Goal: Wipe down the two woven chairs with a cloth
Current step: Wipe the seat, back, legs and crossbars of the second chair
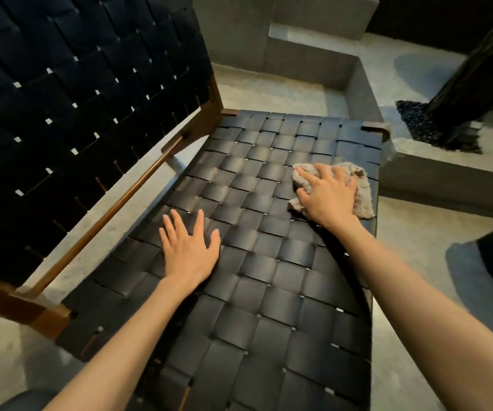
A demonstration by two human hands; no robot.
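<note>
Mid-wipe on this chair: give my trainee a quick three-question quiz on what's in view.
1. True or false: the left hand lies flat on the woven seat.
2. Which hand is on the cloth? A: left hand. B: right hand.
3. What colour are the seat's straps?
Key: 1 true; 2 B; 3 black.

Lounge; woven chair [269, 262], concrete ledges [435, 176]
</note>
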